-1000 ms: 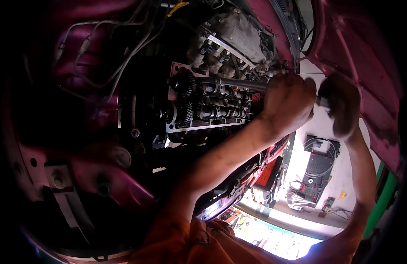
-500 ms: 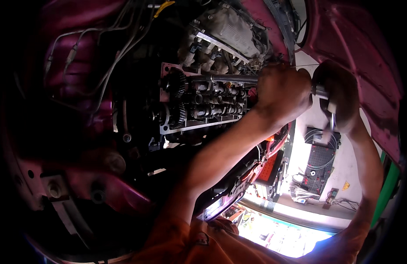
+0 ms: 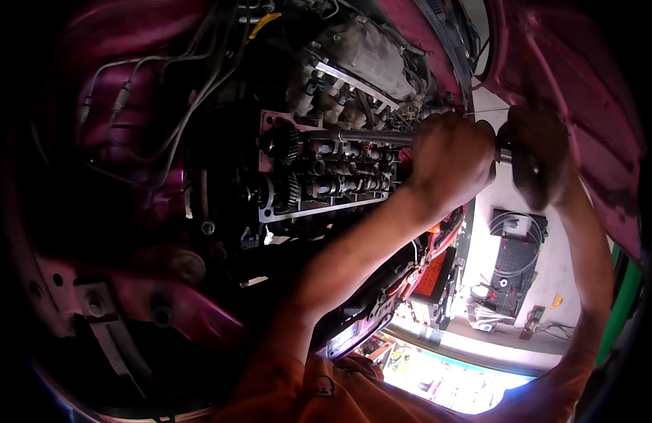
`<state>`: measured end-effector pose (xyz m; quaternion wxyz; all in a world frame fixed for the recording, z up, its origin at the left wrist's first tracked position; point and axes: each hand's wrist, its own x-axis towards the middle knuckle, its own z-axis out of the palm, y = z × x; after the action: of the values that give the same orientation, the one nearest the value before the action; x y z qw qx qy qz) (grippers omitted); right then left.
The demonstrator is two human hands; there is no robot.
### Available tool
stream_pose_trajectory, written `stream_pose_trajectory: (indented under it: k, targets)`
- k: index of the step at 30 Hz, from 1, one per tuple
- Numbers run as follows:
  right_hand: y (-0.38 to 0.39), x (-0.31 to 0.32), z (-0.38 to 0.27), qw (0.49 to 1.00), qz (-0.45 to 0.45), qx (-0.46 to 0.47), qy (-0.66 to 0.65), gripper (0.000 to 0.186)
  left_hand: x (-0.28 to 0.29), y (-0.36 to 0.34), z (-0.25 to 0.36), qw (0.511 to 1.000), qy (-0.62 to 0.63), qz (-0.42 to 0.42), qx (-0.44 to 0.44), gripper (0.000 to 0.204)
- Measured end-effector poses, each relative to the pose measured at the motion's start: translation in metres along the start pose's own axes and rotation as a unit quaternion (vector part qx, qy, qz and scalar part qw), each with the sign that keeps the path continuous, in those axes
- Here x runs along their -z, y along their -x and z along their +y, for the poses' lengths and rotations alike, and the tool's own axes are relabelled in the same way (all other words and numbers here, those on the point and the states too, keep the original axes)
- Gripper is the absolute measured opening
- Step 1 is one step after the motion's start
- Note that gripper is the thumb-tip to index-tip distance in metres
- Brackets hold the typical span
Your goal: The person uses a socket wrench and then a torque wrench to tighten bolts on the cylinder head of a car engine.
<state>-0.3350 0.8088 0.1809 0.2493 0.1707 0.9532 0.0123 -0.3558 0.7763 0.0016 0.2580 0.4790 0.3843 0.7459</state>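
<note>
My left hand [image 3: 449,158] is closed round a long steel bar [image 3: 371,135] that reaches left across the open cylinder head [image 3: 283,210] toward its toothed gears [image 3: 287,141]. Exposed camshafts [image 3: 340,185] lie just below the bar. My right hand [image 3: 533,151] is to the right of my left hand, closed on a metal tool [image 3: 507,154] at the bar's right end; it is dark, and the tool's exact shape is partly hidden. The bar's far left end is hard to make out among the gears.
An intake manifold [image 3: 368,49] sits behind the head, with metal lines [image 3: 128,77] at upper left. The pink raised hood [image 3: 593,155] borders the right. A pink frame member [image 3: 199,310] crosses the lower left. A wall board [image 3: 512,282] and red panel [image 3: 431,275] are beyond.
The engine shifted up-left in view, then partly back down. My hands stay on the bar and tool; the light metal piece at my right hand turned and is now mostly covered by it.
</note>
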Motion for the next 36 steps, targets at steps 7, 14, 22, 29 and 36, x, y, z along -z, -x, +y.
stream_pose_trajectory:
  k: [7, 14, 22, 29, 36]
  targets:
    - [-0.004, -0.003, 0.005, 0.997, 0.053, -0.027, -0.042, 0.012, -0.001, -0.005, -0.002, 0.999, 0.011, 0.023, 0.021, 0.004]
    - [-0.003, -0.006, 0.004, 0.947, 0.042, -0.276, -0.161, 0.014, -0.003, -0.01, -0.022, 0.988, -0.066, 0.136, -0.038, 0.011]
    - [0.005, 0.036, -0.023, 0.997, -0.024, -0.029, 0.061, 0.019, -0.027, 0.001, 0.021, 0.994, 0.02, 0.105, -0.033, 0.019]
    - [-0.012, 0.021, -0.015, 0.999, 0.035, -0.002, 0.003, 0.017, 0.007, -0.002, 0.009, 0.996, -0.02, 0.087, -0.025, 0.016]
    - [0.002, 0.044, -0.038, 0.997, 0.037, 0.0, 0.073, 0.019, 0.007, -0.003, 0.036, 0.99, -0.049, 0.108, -0.072, 0.018]
